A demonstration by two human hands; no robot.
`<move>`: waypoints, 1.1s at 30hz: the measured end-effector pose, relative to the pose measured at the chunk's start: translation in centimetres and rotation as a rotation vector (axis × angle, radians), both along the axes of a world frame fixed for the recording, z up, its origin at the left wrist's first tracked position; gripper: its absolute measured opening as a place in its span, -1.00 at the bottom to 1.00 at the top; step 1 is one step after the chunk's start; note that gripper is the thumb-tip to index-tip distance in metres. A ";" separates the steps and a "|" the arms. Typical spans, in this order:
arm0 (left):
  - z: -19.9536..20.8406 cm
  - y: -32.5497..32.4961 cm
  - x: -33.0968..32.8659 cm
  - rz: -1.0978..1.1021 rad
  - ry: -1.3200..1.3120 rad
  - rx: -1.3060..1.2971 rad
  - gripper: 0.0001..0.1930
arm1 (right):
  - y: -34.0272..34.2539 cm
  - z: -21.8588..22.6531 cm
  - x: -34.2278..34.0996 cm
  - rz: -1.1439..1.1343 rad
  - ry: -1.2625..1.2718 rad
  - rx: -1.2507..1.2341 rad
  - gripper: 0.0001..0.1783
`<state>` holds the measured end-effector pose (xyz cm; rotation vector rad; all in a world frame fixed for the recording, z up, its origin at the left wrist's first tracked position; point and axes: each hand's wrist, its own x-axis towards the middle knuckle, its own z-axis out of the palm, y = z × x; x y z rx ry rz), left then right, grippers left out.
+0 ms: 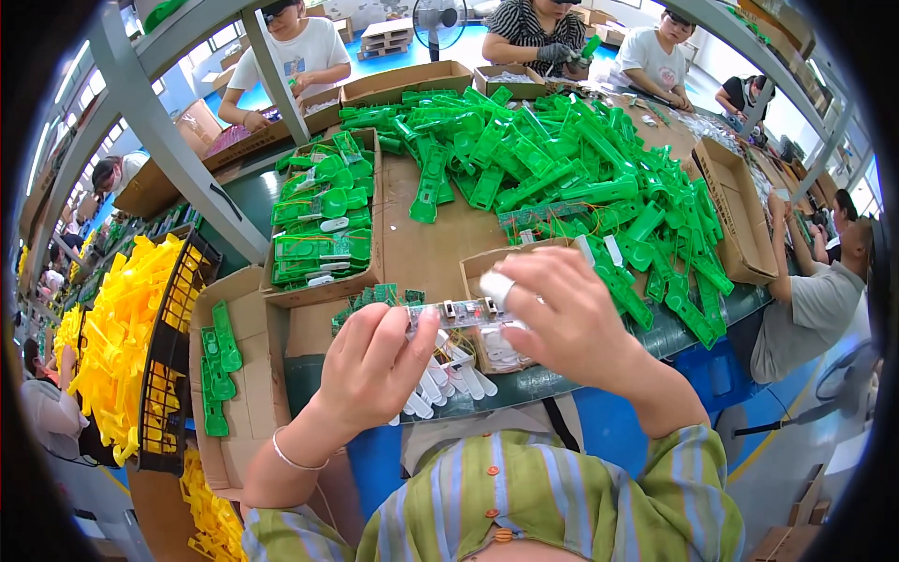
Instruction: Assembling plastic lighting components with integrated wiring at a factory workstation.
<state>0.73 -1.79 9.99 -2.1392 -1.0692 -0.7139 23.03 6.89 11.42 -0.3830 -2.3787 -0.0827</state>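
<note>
A narrow circuit board (457,313) with small switches is held level in front of my chest. My left hand (370,363) pinches its left end between thumb and fingers. At the other end, my right hand (567,314) has its thumb and forefinger closed about the board, with white coverings (497,288) at the fingertips. Just below hang or lie white flat parts with rounded ends (440,382) and some wires. Several small green circuit boards (375,298) lie beyond my left hand. A small carton (482,272) stands behind my right hand, partly hidden by it.
Green plastic shells (562,159) are heaped across the table. A carton (377,187) at left holds wired green shells (323,211); another carton (248,375) holds a few more. Yellow parts (131,328) fill a black crate (178,347). A grey metal post (178,140) rises at left. Co-workers sit around.
</note>
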 end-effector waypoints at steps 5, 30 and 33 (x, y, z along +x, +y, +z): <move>-0.4 -1.6 -0.3 0.029 -0.028 0.083 -0.69 | -0.7 -1.3 -1.7 0.097 0.033 0.069 -0.75; -11.8 4.0 -6.6 0.388 -0.863 -0.297 -0.66 | 5.0 -13.2 -12.8 0.011 -0.102 -0.425 -0.88; -11.6 4.2 -6.2 0.236 -0.923 -0.494 -0.67 | 5.1 -12.8 -12.9 0.060 -0.089 -0.401 -0.86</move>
